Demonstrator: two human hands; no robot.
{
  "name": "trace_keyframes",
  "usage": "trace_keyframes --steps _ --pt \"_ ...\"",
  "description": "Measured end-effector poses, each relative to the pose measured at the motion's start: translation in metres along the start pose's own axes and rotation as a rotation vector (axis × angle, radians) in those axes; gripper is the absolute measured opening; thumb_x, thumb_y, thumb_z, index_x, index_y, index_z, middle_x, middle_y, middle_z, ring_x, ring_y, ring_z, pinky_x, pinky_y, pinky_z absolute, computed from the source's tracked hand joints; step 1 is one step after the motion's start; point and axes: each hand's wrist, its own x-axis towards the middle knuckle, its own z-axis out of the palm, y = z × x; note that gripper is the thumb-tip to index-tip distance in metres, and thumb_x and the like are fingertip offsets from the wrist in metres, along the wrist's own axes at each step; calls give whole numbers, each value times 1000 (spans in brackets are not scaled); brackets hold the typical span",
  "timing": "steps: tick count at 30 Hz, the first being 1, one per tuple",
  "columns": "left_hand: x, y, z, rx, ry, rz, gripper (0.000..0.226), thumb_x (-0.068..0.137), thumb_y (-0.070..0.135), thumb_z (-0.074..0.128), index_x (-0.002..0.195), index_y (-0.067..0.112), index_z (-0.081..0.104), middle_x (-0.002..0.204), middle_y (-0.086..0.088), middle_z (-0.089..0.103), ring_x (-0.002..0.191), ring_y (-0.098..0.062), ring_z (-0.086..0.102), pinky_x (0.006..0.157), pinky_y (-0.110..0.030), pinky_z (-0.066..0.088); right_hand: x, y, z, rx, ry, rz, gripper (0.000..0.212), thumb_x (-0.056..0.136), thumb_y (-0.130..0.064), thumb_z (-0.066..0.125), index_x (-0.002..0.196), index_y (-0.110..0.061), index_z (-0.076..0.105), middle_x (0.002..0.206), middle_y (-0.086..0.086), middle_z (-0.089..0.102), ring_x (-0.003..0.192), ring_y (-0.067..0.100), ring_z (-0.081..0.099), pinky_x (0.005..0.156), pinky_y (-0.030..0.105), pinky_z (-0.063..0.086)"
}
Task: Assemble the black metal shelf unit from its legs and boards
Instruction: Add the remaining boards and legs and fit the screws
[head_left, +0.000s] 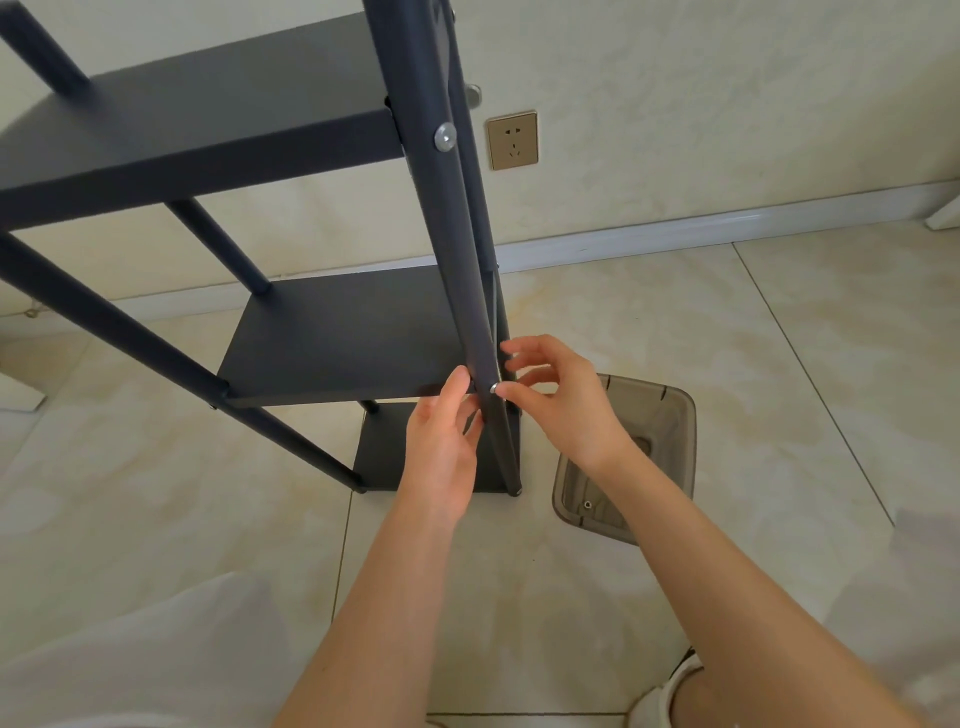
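On my feed the black shelf unit (119, 332) stands upright on the tiled floor (753, 364) and fills the left and middle of the view. Its upper board (208, 130) is at top left, the middle board (353, 338) sits below it, and the bottom board (384, 452) is down at floor level. The near front leg (452, 234) runs down the centre and cuts across the right ends of the boards. A silver bolt (445, 137) sits in it level with the upper board. Right of the leg, a gold socket (512, 140) is set in the wall. Lower down, a smoky plastic tub (644, 436) stands on the floor just beside the unit's foot, partly covered by the right wrist. A white shoe (660, 696) shows at the bottom edge. Both bare forearms reach up from the bottom of the frame toward the leg. The left grip (441, 447) comes in from the leg's left with its thumb straight up against the leg where the middle board meets it. Its fingers slip behind the leg, so I cannot tell whether they close round it. The right grip (561, 400) comes from the right, pinching a small silver screw (493, 387) set in the leg at middle-board height, its other fingers fanned loosely above.
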Motion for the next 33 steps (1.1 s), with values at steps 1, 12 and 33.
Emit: trace_keyframes --steps 1,12,33 --pt "-2 0 -1 0 7 2 36 96 36 64 125 15 61 122 0 70 118 -14 63 112 -34 41 2 -1 -2 11 -50 -8 44 91 -16 69 131 -25 55 119 -3 63 103 13 61 80 10 49" --pt "-26 14 -15 996 377 935 31 74 27 84 88 21 56 84 4 54 82 -13 46 72 -26 41 20 7 -17 175 -259 -3 51 87 -9 72 132 -31 59 112 3 70 109 17 66 100 44 52" --pt "25 44 -20 1485 -102 1062 74 91 68 51 142 15 56 146 -4 54 134 -10 35 112 -40 32 40 123 -34 187 -123 571 22 88 -12 71 110 -15 68 110 6 70 94 16 70 90 34 57"
